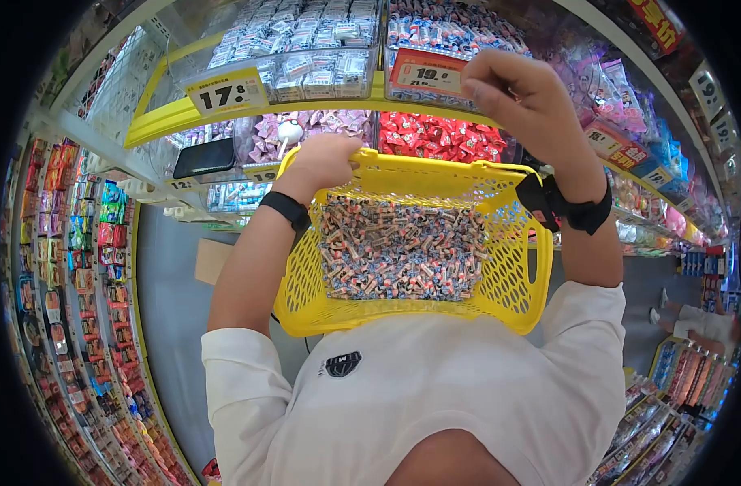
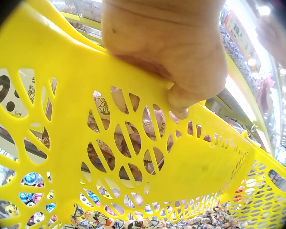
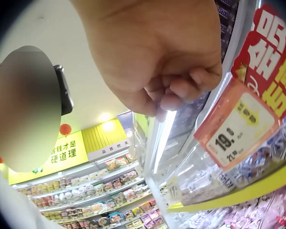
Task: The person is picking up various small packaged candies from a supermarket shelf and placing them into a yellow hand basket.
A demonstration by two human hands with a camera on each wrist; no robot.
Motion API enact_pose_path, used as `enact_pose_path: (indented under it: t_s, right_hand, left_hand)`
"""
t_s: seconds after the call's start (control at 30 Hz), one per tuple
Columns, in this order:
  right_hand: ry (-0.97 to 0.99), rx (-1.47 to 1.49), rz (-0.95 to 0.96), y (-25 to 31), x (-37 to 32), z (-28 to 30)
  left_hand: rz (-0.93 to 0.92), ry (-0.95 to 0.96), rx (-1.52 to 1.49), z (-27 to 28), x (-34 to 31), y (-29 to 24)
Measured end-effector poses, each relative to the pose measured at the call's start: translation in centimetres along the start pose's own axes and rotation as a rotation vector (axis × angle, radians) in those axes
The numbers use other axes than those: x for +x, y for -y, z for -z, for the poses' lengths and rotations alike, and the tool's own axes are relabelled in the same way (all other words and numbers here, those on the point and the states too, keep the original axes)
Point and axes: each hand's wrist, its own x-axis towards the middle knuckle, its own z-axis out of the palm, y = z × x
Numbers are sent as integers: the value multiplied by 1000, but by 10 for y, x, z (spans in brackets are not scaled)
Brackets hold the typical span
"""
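Note:
My left hand (image 1: 323,162) grips the far rim of a yellow plastic basket (image 1: 431,172). In the left wrist view, the left hand (image 2: 171,52) folds over the basket's rim, with the thumb on the inner wall. A layer of small wrapped candies (image 1: 403,251) covers the basket's bottom. My right hand (image 1: 520,93) is raised above the basket's far right side, overlapping a red-framed price sign (image 1: 427,74) in the head view. In the right wrist view, the right hand (image 3: 167,57) has its fingers curled inward, with nothing visible in them.
Clear bins of white-wrapped candies (image 1: 322,73) line the upper shelf behind a yellow rail (image 1: 168,121). Below sit red-wrapped candies (image 1: 439,136), purple-wrapped candies (image 1: 265,134) and a black phone (image 1: 204,159). A cardboard box (image 1: 213,261) is on the floor at left. Another person (image 1: 698,324) is at far right.

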Motion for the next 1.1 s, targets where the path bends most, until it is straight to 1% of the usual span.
enact_pose_path:
  t_s: [0.07, 0.13, 0.17, 0.2, 0.27, 0.37, 0.47, 0.57, 0.67, 0.77, 0.87, 1.1]
  right_hand:
    - [166, 71, -40, 4, -10, -11]
    - [190, 11, 26, -4, -20, -34]
    - [239, 26, -28, -7, -24, -44]
    - [285, 12, 4, -15, -28, -56]
    - [362, -12, -87, -30, -37, -83]
    - [447, -67, -78, -63, -58, -131]
    - [587, -145, -131, -87, -80, -174]
    - [584, -122, -134, -122, -111, -219]
    - [715, -108, -162, -133, -121, -240]
    - [724, -165, -54, -137, -132, -253]
    - [769, -260, -181, -136, -139, -268]
    - [829, -315, -225, -147, -147, -288]
  left_hand:
    - [29, 31, 24, 3, 0, -2]
    - [15, 22, 16, 0, 1, 0]
    - [9, 19, 8, -1, 1, 1]
    - [4, 17, -1, -2, 1, 1]
    - [1, 10, -1, -1, 1, 1]
    - [22, 26, 0, 1, 0, -1]
    - [17, 2, 20, 1, 0, -1]
    - [13, 7, 23, 0, 1, 0]
    - [7, 0, 28, 0, 1, 0]
    - [12, 4, 13, 0, 0, 0]
    - [29, 22, 10, 1, 1, -1]
    - [25, 25, 18, 1, 1, -1]
